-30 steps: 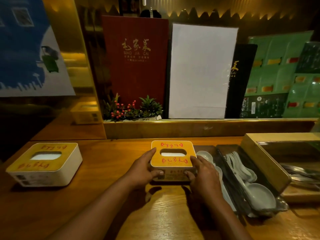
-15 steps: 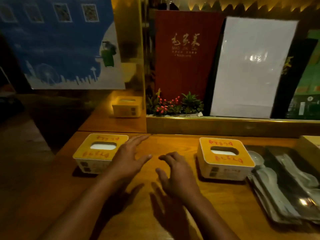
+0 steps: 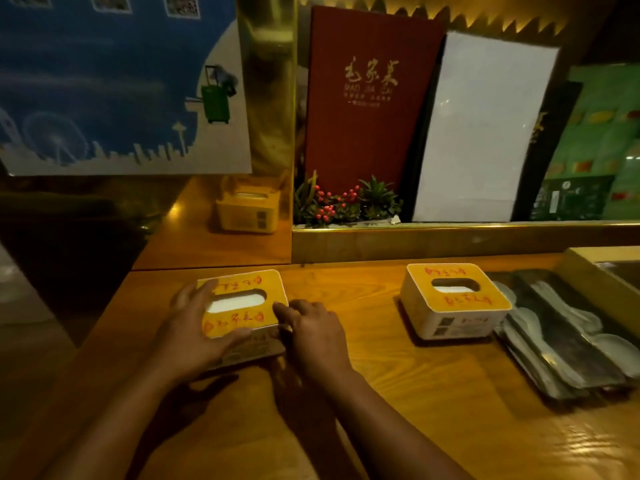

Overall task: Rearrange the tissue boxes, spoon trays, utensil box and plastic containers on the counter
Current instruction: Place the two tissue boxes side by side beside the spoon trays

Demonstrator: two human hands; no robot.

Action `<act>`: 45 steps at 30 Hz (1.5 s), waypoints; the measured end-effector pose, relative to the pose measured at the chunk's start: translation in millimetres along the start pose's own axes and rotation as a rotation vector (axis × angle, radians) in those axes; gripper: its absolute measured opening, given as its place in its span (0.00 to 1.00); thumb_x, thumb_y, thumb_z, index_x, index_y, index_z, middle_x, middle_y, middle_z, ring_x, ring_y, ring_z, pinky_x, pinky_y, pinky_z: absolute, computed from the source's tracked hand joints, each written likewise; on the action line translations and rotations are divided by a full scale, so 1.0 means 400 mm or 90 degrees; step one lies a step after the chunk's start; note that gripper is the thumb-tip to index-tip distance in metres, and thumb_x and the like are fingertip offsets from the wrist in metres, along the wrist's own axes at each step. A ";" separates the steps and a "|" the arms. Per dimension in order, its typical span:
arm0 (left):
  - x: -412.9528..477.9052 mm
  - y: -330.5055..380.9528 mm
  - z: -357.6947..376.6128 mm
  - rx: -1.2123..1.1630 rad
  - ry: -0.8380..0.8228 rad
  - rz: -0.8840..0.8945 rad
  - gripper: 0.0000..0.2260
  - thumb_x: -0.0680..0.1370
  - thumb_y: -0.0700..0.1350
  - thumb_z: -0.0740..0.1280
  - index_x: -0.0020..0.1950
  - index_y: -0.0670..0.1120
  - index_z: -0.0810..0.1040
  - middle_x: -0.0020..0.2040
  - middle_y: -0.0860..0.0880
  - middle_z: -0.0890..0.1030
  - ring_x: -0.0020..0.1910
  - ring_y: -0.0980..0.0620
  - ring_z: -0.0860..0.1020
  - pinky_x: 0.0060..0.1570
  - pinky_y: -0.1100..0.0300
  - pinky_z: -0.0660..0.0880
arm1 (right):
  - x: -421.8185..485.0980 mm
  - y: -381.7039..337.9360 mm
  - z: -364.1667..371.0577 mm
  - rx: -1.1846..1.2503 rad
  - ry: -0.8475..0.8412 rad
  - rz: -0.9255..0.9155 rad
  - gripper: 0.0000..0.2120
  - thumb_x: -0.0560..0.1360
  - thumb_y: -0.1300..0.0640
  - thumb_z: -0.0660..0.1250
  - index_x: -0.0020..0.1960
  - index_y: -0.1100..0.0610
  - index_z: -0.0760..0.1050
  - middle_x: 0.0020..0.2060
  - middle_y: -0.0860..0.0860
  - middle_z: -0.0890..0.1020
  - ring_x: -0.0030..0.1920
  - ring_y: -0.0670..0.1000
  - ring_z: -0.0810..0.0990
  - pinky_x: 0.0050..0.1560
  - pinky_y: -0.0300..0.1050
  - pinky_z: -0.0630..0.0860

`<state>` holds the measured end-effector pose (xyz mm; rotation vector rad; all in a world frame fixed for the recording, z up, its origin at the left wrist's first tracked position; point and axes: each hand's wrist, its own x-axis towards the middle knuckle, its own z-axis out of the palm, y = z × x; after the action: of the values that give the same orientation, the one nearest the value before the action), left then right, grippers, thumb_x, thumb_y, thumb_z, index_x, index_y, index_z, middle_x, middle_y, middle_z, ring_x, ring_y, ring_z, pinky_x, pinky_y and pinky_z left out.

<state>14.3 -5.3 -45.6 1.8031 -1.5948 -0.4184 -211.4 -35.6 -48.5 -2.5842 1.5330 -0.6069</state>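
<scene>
A white tissue box with a yellow top [image 3: 242,306] sits near the left end of the wooden counter [image 3: 433,410]. My left hand [image 3: 194,337] wraps its left side and front corner. My right hand [image 3: 311,336] presses against its right side. A second tissue box of the same kind [image 3: 453,303] stands to the right, untouched. Beside that one lie dark spoon trays [image 3: 561,351] holding white spoons. The corner of a wooden utensil box [image 3: 602,268] shows at the far right edge.
A raised ledge [image 3: 450,242] runs along the back with a small berry plant [image 3: 339,206], a red menu [image 3: 370,98] and a white board [image 3: 481,129]. A mirrored gold panel [image 3: 266,98] reflects a tissue box. The counter's left edge drops off beside my left hand.
Both hands left the right tissue box, crossed to the left and now clasp the left tissue box. The view has turned leftward.
</scene>
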 end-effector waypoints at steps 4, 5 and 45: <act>0.001 0.054 0.094 -0.039 -0.032 0.052 0.51 0.60 0.69 0.73 0.79 0.59 0.57 0.81 0.53 0.52 0.75 0.44 0.62 0.64 0.45 0.71 | -0.050 0.090 -0.061 -0.033 0.017 0.053 0.32 0.73 0.44 0.69 0.74 0.46 0.65 0.69 0.51 0.74 0.65 0.57 0.70 0.59 0.55 0.69; -0.001 0.075 0.119 -0.048 -0.030 0.067 0.51 0.61 0.68 0.73 0.80 0.57 0.57 0.81 0.52 0.51 0.76 0.45 0.61 0.65 0.47 0.70 | -0.064 0.116 -0.075 -0.038 0.023 0.070 0.31 0.73 0.44 0.69 0.74 0.46 0.65 0.70 0.51 0.73 0.66 0.57 0.70 0.60 0.55 0.69; 0.028 0.361 0.406 -0.113 -0.057 0.000 0.44 0.67 0.51 0.81 0.78 0.55 0.62 0.71 0.49 0.74 0.66 0.48 0.74 0.60 0.49 0.77 | -0.170 0.455 -0.189 -0.056 0.174 0.177 0.23 0.66 0.48 0.78 0.59 0.51 0.81 0.56 0.48 0.79 0.57 0.52 0.72 0.49 0.50 0.77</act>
<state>-195.1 -62.9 -62.4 1.6706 -1.5641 -0.6288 -418.8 -58.0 -46.6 -2.3590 1.9979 -0.9064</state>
